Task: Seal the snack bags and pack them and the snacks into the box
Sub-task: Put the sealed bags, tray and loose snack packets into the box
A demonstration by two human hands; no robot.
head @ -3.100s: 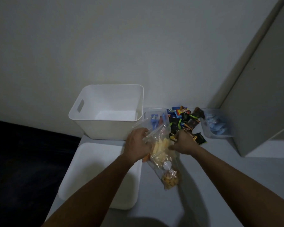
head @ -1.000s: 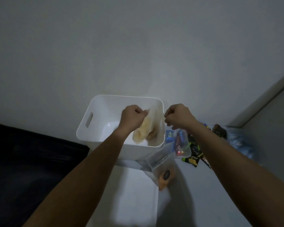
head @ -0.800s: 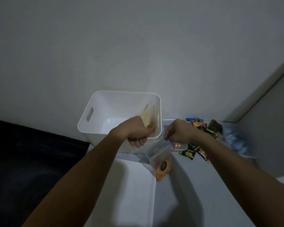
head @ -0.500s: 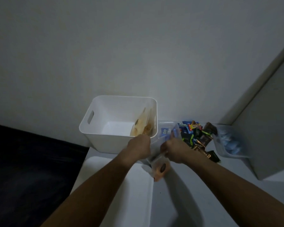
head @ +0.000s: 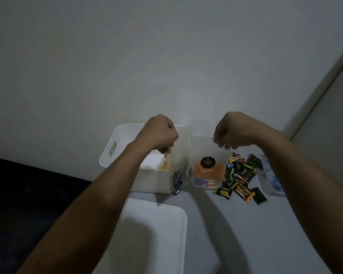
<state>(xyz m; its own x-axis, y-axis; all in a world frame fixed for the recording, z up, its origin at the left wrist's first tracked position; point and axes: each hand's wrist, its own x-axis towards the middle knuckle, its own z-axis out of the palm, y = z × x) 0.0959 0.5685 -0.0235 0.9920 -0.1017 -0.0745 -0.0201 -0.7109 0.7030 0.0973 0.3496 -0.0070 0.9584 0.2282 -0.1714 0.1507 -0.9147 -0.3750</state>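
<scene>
A clear zip bag (head: 204, 155) with an orange snack and a dark round label hangs in the air between my hands. My left hand (head: 159, 133) pinches its top left corner and my right hand (head: 228, 133) pinches its top right corner, stretching the top edge. Behind my left hand stands the white box (head: 115, 143), with a yellow snack bag (head: 165, 164) leaning inside against its right wall. Several wrapped snacks (head: 240, 178) lie in a pile on the table at the right.
The white box lid (head: 166, 224) lies flat on the table in front of the box. A clear tub (head: 269, 180) with blue items stands right of the snack pile. A grey cabinet side (head: 329, 91) rises at the far right. A dark surface lies left of the table.
The yellow bag went into the box and was let go. Both hands then took the orange snack bag from the table and raised it, holding its top corners apart.
</scene>
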